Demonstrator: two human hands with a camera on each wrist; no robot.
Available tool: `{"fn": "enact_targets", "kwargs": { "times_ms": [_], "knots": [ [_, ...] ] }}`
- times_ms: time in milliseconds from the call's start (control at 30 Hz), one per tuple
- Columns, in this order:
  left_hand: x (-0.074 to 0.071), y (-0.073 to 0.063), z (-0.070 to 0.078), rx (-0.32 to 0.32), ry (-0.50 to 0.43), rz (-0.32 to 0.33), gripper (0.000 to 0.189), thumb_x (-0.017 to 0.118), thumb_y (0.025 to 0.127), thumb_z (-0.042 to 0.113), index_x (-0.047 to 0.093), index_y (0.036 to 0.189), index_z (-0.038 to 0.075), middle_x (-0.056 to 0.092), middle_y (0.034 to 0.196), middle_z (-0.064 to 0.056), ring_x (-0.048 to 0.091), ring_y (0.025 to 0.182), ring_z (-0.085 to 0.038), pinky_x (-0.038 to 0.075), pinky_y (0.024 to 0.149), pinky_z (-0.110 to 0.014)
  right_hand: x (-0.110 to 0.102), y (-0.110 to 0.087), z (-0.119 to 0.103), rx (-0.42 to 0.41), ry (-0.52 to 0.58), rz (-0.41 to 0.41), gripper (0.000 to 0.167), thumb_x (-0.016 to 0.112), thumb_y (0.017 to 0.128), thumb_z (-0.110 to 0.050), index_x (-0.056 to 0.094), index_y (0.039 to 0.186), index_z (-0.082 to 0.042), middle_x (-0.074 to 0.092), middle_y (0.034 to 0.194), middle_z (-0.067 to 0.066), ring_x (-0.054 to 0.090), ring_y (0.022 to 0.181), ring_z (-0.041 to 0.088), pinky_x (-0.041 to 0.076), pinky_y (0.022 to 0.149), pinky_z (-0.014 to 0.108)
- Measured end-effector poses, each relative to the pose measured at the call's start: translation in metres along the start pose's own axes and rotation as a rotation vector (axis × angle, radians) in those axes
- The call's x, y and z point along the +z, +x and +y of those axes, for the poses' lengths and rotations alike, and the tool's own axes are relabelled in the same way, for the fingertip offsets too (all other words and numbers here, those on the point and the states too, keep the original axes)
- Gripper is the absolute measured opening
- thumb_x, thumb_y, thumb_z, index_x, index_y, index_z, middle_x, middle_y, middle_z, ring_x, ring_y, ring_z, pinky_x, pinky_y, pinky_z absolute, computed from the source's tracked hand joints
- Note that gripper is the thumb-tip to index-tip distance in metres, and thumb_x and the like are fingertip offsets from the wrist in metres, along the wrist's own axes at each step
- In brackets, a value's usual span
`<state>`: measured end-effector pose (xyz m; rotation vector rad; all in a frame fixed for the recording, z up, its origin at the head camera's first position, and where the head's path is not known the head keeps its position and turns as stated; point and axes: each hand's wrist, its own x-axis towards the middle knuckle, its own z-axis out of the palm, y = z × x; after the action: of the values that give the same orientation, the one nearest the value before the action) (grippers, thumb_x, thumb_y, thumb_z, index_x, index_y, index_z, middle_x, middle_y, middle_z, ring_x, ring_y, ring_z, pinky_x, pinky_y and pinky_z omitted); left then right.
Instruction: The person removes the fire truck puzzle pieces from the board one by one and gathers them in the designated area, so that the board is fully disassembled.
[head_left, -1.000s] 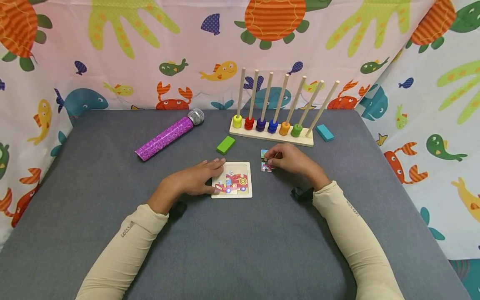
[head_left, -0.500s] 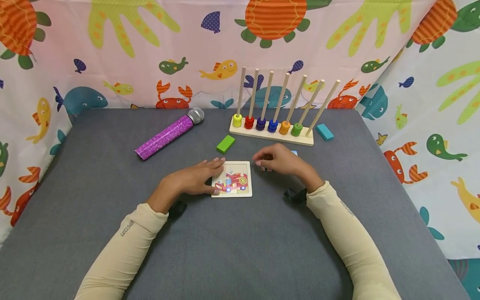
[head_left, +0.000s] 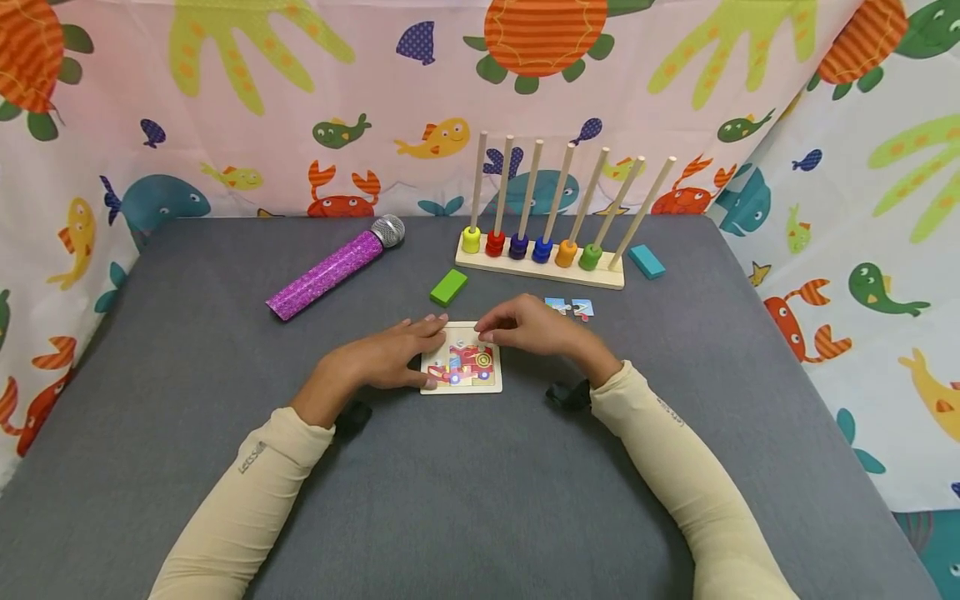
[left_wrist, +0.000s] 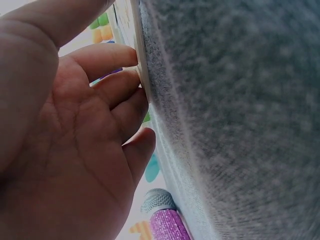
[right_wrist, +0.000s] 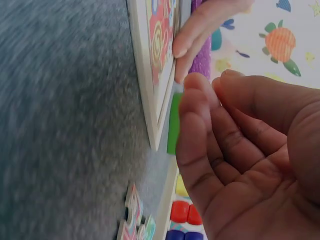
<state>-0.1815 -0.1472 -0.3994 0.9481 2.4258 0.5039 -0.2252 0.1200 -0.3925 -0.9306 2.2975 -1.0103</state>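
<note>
A square wooden puzzle tray [head_left: 498, 367] with a red tractor picture lies in front of me. My left hand [head_left: 382, 354] rests on its left side, thumb at the front corner and fingers extended at the back; in the left wrist view the fingertips [left_wrist: 131, 56] touch its edge. Over the right back corner is my right hand [head_left: 528, 327], thumb close to curled fingertips. The right wrist view shows no piece between those fingertips [right_wrist: 197, 82], and I cannot tell whether one is hidden there. Loose puzzle pieces [head_left: 582, 308] lie behind the right hand.
Behind the tray lies a green block [head_left: 448, 287]. Farther back stands a wooden peg stand [head_left: 540, 268] with coloured rings, and a turquoise block [head_left: 647, 261] is beside it. A purple glitter microphone [head_left: 326, 275] lies back left. A printed cloth [head_left: 255, 158] hangs behind the grey table [head_left: 450, 500].
My right hand has moved left from the loose pieces to the tray's right back corner, uncovering pieces behind it. The left hand stays on the tray.
</note>
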Motion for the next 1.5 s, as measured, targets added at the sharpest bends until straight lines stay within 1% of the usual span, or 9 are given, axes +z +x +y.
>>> {"fn": "enact_targets", "kwargs": {
  "times_ms": [167,267,433,633,733,967,1267,1433,1500],
  "knots": [
    [0.001,0.001,-0.001,0.004,0.001,0.005,0.075,0.068,0.093,0.032,0.031,0.151,0.003,0.012,0.161,-0.011,0.008,0.147,-0.028,0.008,0.116,-0.049,0.004,0.007,-0.004,0.004,-0.008,-0.015,0.022,0.061,0.096,-0.011,0.071,0.114,-0.003,0.070,0.106,0.002,0.060,0.085,0.012,0.051,0.076,0.030],
    [0.000,0.001,-0.002,0.002,0.001,0.006,0.075,0.068,0.093,0.032,0.031,0.151,0.003,0.012,0.161,-0.010,0.008,0.147,-0.027,0.007,0.116,-0.049,0.006,0.011,-0.006,-0.010,-0.006,-0.023,0.021,0.061,0.096,-0.010,0.071,0.114,-0.003,0.071,0.106,0.002,0.061,0.086,0.011,0.051,0.077,0.029],
    [-0.001,0.002,-0.004,-0.003,0.004,0.008,0.075,0.068,0.092,0.033,0.031,0.151,0.003,0.012,0.161,-0.010,0.008,0.147,-0.027,0.007,0.116,-0.049,0.009,0.016,-0.005,-0.025,0.027,-0.029,0.021,0.062,0.095,-0.009,0.071,0.113,-0.004,0.070,0.105,0.002,0.062,0.087,0.015,0.051,0.076,0.030],
    [-0.001,0.003,-0.003,-0.018,0.003,-0.001,0.077,0.068,0.092,0.033,0.029,0.152,0.004,0.011,0.161,-0.008,0.008,0.147,-0.026,0.007,0.116,-0.049,0.012,0.018,-0.002,0.006,0.064,-0.036,0.022,0.062,0.094,-0.007,0.070,0.114,-0.005,0.069,0.105,0.002,0.060,0.083,0.017,0.050,0.072,0.030],
    [0.000,0.003,-0.003,-0.026,0.006,-0.004,0.077,0.067,0.092,0.034,0.029,0.152,0.005,0.011,0.162,-0.007,0.008,0.147,-0.025,0.008,0.116,-0.048,0.013,0.019,-0.001,0.014,0.060,-0.045,0.023,0.063,0.094,-0.007,0.069,0.116,-0.006,0.069,0.105,0.002,0.058,0.080,0.016,0.049,0.070,0.030],
    [0.000,0.000,-0.002,-0.025,-0.001,0.004,0.077,0.068,0.092,0.032,0.029,0.152,0.004,0.011,0.161,-0.008,0.008,0.147,-0.026,0.008,0.116,-0.049,0.015,0.021,-0.002,-0.026,0.040,-0.077,0.023,0.062,0.094,-0.007,0.068,0.117,-0.005,0.068,0.110,0.003,0.063,0.091,0.017,0.052,0.080,0.032],
    [0.002,0.000,-0.001,-0.021,0.003,0.004,0.079,0.069,0.092,0.034,0.028,0.152,0.004,0.011,0.161,-0.008,0.008,0.147,-0.025,0.009,0.116,-0.048,0.017,0.021,-0.002,-0.001,0.089,-0.090,0.022,0.062,0.095,-0.008,0.068,0.116,-0.006,0.068,0.110,0.004,0.062,0.090,0.020,0.051,0.084,0.033],
    [0.003,0.002,0.005,-0.053,0.014,0.026,0.076,0.064,0.094,0.039,0.030,0.151,0.002,0.013,0.161,-0.009,0.010,0.147,-0.025,0.009,0.116,-0.048,0.017,0.021,-0.001,-0.010,0.092,-0.092,0.022,0.062,0.095,-0.008,0.068,0.116,-0.006,0.068,0.110,0.004,0.062,0.090,0.019,0.051,0.086,0.033],
    [0.003,0.004,0.009,-0.081,0.016,0.043,0.074,0.060,0.095,0.042,0.031,0.150,0.001,0.015,0.160,-0.009,0.012,0.146,-0.026,0.009,0.116,-0.047,0.016,0.021,-0.002,-0.014,0.091,-0.091,0.022,0.062,0.095,-0.007,0.068,0.116,-0.005,0.068,0.109,0.004,0.062,0.090,0.019,0.051,0.086,0.033]
  ]
}}
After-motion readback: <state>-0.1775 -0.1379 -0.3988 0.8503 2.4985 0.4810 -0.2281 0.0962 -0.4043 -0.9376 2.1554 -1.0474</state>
